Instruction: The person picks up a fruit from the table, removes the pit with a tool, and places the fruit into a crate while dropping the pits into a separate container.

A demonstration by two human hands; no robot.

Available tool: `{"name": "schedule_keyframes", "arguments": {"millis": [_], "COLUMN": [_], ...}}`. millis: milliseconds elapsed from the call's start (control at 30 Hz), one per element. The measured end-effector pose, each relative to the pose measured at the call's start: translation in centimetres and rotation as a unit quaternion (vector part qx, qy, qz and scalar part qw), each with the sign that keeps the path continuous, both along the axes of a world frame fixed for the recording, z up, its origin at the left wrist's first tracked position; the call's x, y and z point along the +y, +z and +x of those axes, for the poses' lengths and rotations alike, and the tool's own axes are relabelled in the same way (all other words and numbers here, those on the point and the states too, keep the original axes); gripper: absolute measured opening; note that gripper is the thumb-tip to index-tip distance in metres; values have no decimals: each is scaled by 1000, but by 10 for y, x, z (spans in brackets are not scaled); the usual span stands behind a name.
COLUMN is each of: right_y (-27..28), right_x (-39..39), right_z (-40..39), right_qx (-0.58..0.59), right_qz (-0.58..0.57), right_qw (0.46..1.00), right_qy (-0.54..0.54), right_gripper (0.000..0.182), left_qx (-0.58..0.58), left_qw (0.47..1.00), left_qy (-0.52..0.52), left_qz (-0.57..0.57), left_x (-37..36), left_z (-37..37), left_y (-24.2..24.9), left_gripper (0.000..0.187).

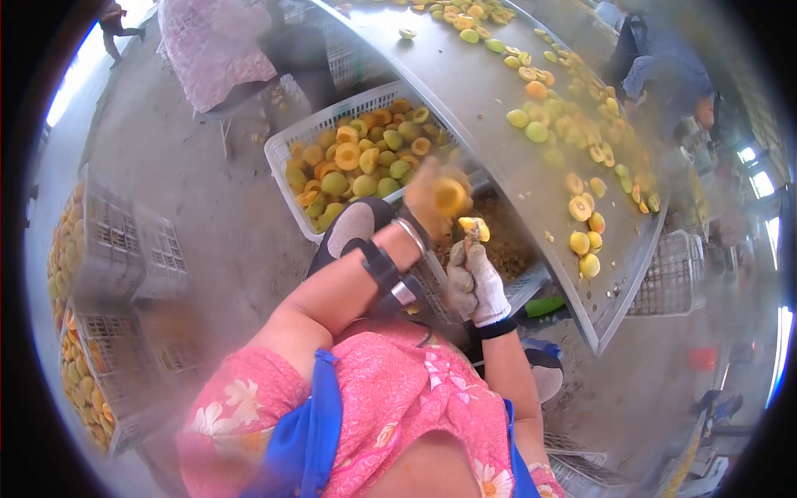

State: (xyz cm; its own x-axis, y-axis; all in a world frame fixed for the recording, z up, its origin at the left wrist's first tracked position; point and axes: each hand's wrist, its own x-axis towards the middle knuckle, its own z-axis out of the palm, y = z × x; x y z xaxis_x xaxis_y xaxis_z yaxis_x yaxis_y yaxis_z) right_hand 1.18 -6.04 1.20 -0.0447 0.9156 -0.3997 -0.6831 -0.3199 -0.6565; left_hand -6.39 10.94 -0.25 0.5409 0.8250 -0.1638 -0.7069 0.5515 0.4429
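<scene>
No brand, label or writing readable anywhere; the lens is hazy at the edges.

Left hand [433,197] bare, raised, fingers curled around a halved fruit [451,196], cut face yellow-orange; motion blur softens the fingers; a bangle [410,235] and a black strap [380,267] sit on that forearm.

Right hand [473,280] in a white glove, closed about a small tool whose shape I cannot make out; its tip meets a yellow piece [475,227] just below the held fruit; the two hands are close together, one above the other.

Both hands hang over a crate [506,249] of brownish pits, between the person's knees and the table edge.

Left of the hands, a white basket [282,158] is heaped with halved fruit, orange and green.

To the right, a steel table [473,91] runs away at a slant; whole and cut fruit [579,207] lie scattered along its far side; another person in blue [664,79] leans at it.

Further baskets [91,249] of fruit are stacked at far left; a seated person in a patterned dress [212,46] is at the top left.
</scene>
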Motion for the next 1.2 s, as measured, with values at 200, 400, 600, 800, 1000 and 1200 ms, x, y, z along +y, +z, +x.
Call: {"name": "schedule_keyframes", "arguments": {"millis": [200,400,600,800,1000,1200], "right_y": [-10,-6,21,39,78,116], "right_x": [2,1,-2,-9,-12,-14], "right_z": [27,47,48,64,108,187], "right_qx": [-473,-801,-883,-935,-894,-771], "right_qz": [-32,50,93,10,-25,-78], "right_qw": [878,588,457,347,448,622], "right_qy": [-56,-97,-47,70,-5,-109], "right_gripper": [24,27,29,34,35,43], "left_qx": [334,291,242,169,426,463], "left_qw": [850,889,909,908,687,596], "left_qy": [276,116,-263,-360,-213,-58], "left_qz": [299,334,214,130,550,654], "left_x": [96,56,-40,-31,-36,52], "left_z": [-74,-53,-5,12,29,52], "left_y": [3,-2,22,-3,17,71], "left_gripper": [28,33,40,39,53,45]}}
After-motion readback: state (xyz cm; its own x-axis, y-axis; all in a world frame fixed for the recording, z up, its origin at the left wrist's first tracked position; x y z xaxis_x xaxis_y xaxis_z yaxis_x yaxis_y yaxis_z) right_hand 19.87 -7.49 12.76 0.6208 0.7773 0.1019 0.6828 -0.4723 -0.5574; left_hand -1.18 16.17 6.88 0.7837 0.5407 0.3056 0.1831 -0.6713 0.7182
